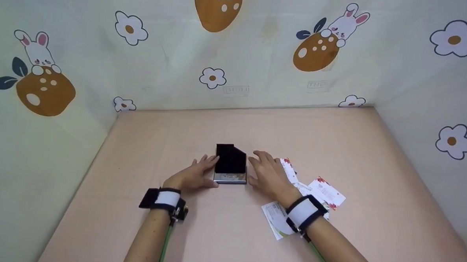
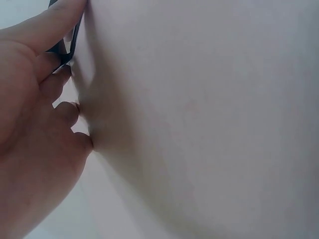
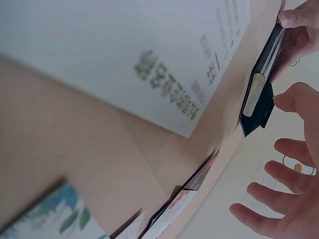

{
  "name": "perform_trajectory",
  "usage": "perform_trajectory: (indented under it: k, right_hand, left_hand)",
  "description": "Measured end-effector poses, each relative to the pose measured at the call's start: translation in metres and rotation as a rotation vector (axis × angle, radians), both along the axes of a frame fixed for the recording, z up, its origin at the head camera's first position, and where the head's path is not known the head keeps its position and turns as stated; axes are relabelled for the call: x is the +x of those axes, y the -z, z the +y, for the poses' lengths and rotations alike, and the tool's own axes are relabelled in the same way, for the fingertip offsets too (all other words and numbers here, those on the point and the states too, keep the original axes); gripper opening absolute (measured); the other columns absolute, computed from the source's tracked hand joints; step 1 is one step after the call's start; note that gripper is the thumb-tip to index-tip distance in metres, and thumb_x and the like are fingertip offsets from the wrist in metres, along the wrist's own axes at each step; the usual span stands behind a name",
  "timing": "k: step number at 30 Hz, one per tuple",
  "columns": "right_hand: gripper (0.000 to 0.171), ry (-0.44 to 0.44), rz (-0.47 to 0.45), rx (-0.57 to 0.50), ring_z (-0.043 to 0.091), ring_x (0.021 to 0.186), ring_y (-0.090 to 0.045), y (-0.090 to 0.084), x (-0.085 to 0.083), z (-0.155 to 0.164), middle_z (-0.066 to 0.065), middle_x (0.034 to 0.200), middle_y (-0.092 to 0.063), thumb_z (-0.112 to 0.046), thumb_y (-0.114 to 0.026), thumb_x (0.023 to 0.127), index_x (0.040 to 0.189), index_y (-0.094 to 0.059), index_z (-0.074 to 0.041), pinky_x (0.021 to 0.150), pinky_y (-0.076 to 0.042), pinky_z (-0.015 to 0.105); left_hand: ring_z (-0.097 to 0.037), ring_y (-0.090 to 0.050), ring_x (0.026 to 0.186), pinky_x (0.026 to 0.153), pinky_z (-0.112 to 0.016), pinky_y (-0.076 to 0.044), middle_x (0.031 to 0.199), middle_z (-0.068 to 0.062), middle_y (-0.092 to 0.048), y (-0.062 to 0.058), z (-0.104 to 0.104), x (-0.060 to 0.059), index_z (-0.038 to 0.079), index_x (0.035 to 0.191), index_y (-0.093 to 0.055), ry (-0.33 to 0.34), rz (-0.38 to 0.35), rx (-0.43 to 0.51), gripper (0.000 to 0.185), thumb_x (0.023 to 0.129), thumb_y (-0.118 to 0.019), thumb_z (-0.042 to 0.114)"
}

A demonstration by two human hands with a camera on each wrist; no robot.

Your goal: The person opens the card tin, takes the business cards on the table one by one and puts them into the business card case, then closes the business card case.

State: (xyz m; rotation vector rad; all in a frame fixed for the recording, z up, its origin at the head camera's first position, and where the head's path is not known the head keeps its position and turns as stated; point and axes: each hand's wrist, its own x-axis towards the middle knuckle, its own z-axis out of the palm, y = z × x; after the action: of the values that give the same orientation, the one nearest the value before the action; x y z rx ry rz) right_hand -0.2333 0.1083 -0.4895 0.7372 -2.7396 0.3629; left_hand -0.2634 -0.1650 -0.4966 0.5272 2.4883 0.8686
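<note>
On the desk, the open case lies between both hands. My left grip pinches its left side; my right grip, fingers spread, is just beside it. I think a weak left hold may let the case slide, and a low right wrist may scatter the cards.

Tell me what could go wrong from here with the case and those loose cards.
Two things, perhaps. The cards lie loose and partly overlapping beneath the right hand and its strap, so a sweep of that arm might drag or scatter them. And the case could twist or slide if pushed, since the left hand is only at its left side.
</note>
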Motion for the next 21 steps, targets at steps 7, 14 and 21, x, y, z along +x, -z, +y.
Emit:
perform_trajectory:
  k: [7,14,21]
  right_hand:
    - [0.054,0.02,0.016,0.0,0.038,0.128,-0.056,-0.001,0.003,0.007,0.02,0.137,-0.059,-0.029,-0.076,0.084,0.127,-0.063,0.0,0.09,-0.052,0.057]
    - [0.054,0.031,0.034,0.011,0.038,0.125,-0.059,0.0,0.005,0.015,0.02,0.135,-0.06,-0.029,-0.078,0.083,0.126,-0.064,0.0,0.091,-0.053,0.059]
    - [0.055,0.067,-0.009,0.006,0.037,0.128,-0.057,-0.001,0.009,0.024,0.019,0.139,-0.058,-0.03,-0.077,0.086,0.13,-0.063,-0.001,0.1,-0.05,0.06]
  left_hand:
    - [-0.032,0.005,0.158,0.129,-0.052,0.005,0.17,-0.007,-0.013,-0.001,0.001,0.0,0.014,0.161,-0.02,0.013,0.018,-0.021,0.09,0.09,-0.074,0.028]
    - [-0.032,0.006,0.158,0.128,-0.054,0.005,0.17,-0.006,-0.01,0.0,-0.001,0.001,0.019,0.161,-0.019,-0.003,0.009,-0.025,0.09,0.09,-0.074,0.031]
    - [-0.032,0.006,0.158,0.129,-0.052,0.005,0.17,-0.006,-0.012,-0.001,0.001,0.0,0.016,0.161,-0.019,0.01,0.011,-0.017,0.09,0.091,-0.074,0.029]
